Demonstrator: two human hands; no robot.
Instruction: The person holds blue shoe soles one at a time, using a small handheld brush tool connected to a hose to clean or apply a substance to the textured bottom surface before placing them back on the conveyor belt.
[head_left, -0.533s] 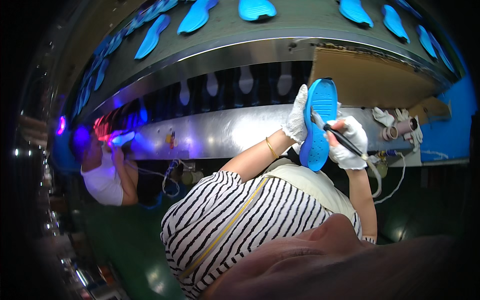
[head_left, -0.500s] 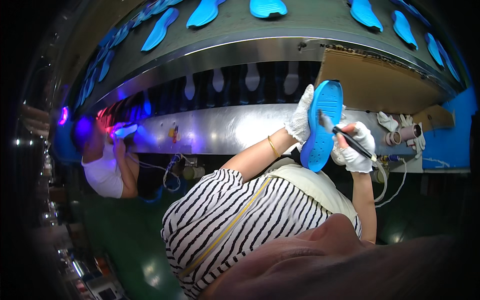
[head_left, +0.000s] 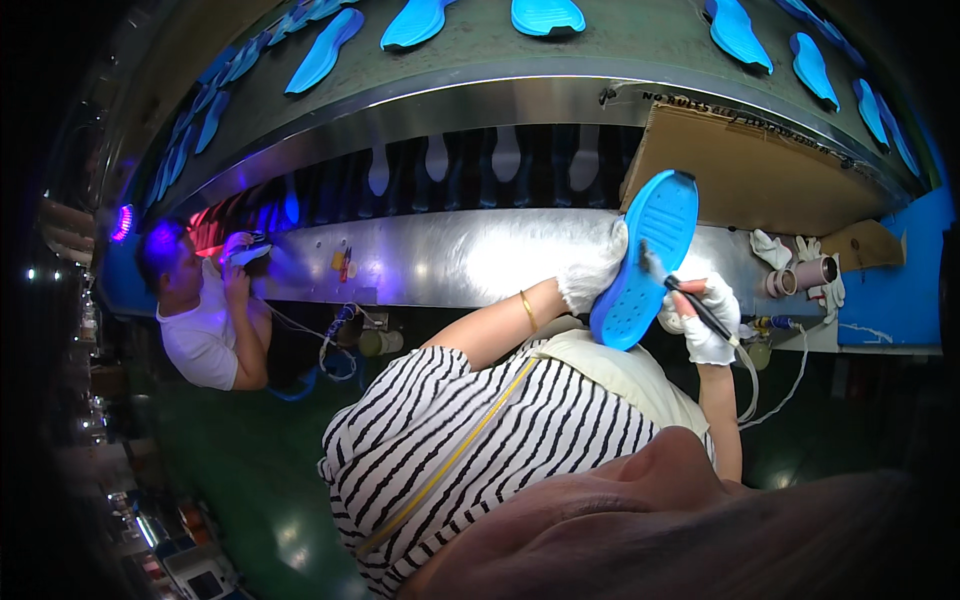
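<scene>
A bright blue shoe sole (head_left: pixel 668 215) with a ridged, dotted face stands tilted in front of me, its dark-tipped end up and to the right. My left hand (head_left: pixel 596 264), in a white glove, grips its left edge; the sole hides some of the fingers. In my right hand (head_left: pixel 712 312), gloved with bare fingertips, is a brush (head_left: pixel 704 314) with a black handle and a pale hose running from its rear end. The brush's bristles rest on or just over the sole's middle; contact is hard to tell.
More blue soles (head_left: pixel 737 36) lie on the green conveyor belt (head_left: pixel 630 40) beyond. Below it runs a metal ledge (head_left: pixel 420 250). A cardboard sheet (head_left: pixel 760 170), white gloves (head_left: pixel 770 250) and tape rolls (head_left: pixel 815 270) are at right. A co-worker (head_left: pixel 210 310) holds a sole at left.
The sole has tilted further, its upper end to the right and its lower end to the left. My brush has dropped slightly along it. Soles on the belt have shifted slightly right.
</scene>
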